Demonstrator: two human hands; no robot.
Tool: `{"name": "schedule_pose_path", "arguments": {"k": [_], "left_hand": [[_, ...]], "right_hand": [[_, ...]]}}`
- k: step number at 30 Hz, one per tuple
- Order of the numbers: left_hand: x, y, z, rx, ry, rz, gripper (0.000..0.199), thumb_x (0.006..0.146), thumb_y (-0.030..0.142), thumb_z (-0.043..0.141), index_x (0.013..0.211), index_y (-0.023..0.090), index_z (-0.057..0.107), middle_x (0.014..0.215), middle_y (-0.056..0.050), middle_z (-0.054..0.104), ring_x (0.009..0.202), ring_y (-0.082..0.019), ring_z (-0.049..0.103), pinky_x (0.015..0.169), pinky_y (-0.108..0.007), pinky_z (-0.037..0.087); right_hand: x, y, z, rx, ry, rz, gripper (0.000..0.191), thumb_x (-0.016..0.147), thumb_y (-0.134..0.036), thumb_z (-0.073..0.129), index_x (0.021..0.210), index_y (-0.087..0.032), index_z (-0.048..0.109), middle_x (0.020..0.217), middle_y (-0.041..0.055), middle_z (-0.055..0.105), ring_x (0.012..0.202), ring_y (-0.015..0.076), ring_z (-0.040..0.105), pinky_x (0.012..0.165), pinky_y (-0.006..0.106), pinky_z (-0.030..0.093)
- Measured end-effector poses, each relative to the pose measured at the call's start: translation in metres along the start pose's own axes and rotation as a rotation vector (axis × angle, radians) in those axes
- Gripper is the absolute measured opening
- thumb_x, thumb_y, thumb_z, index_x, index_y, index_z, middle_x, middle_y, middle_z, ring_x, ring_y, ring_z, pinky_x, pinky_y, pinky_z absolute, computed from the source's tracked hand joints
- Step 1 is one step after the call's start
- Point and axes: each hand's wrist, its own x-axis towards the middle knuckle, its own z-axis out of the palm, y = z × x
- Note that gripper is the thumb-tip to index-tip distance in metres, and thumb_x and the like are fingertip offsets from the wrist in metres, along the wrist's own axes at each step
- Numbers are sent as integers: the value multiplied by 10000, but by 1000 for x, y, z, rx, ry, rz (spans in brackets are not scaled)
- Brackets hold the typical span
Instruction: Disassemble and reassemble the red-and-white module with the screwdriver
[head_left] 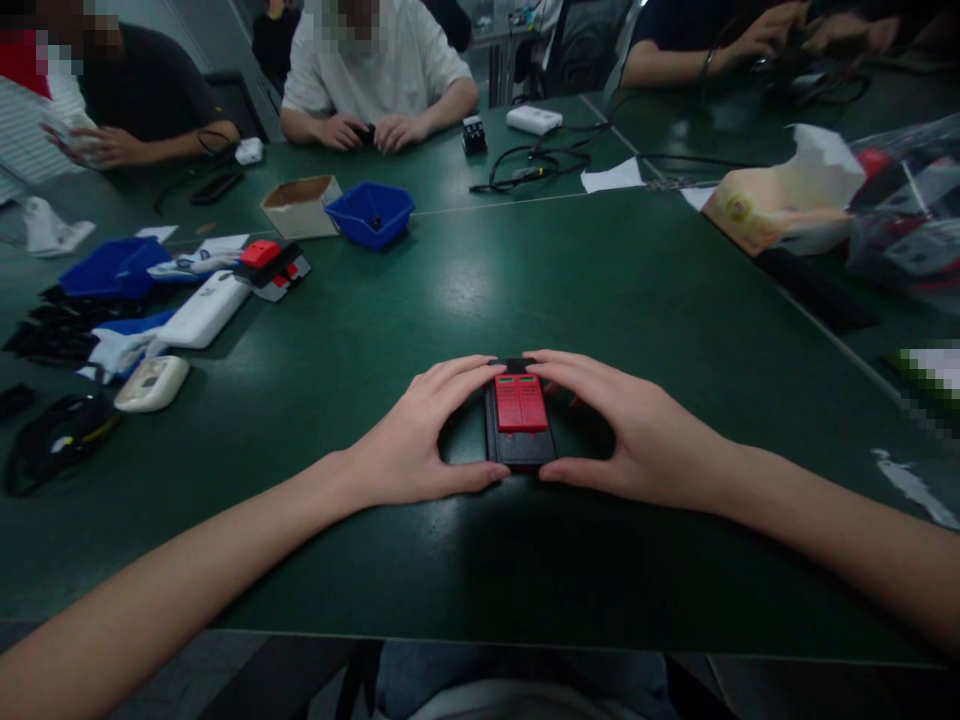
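On the green table in front of me lies a flat black rectangular piece with a red two-part block on its top face. The red block has small dark-green windows near its far end. My left hand curves around the left side, fingertips at the far edge and thumb at the near left corner. From the right, my right hand mirrors it, thumb at the near right corner. Both hands grip the piece between thumb and fingers. Some of my right fingers are hidden behind it.
Far left lie a blue bin, a white power bank-like block and a red-black part. Beyond are a cardboard box, a blue tray and cables. Plastic bags lie right. Other people sit across the table.
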Motion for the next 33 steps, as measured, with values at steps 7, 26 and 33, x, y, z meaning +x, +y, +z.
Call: {"name": "schedule_pose_path", "arguments": {"k": [7, 26, 33], "left_hand": [[0, -2, 0, -25, 3, 14, 884, 819, 586, 819, 1536, 210, 463, 1570, -218, 511, 1475, -394, 490, 1211, -595, 431], [-2, -2, -2, 56, 75, 177, 822, 866, 558, 792, 1537, 255, 425, 1606, -228, 418, 1495, -407, 441, 1196, -616, 431], [-1, -4, 0, 62, 91, 195, 811, 874, 512, 800, 1545, 281, 409, 1612, -226, 405, 1498, -405, 438, 1175, -623, 450]], "right_hand": [[-1, 1, 3, 65, 10, 9, 785, 858, -509, 798, 1501, -188, 481, 1549, 217, 541, 1403, 378, 569, 1102, 560, 549], [-3, 0, 0, 112, 68, -96, 803, 857, -424, 828, 1532, -291, 412, 1582, 194, 431, 1404, 407, 526, 960, 543, 637], [-4, 1, 2, 86, 90, -134, 772, 899, -405, 789, 1542, -300, 376, 1595, 199, 401, 1372, 385, 551, 984, 552, 624]]}}
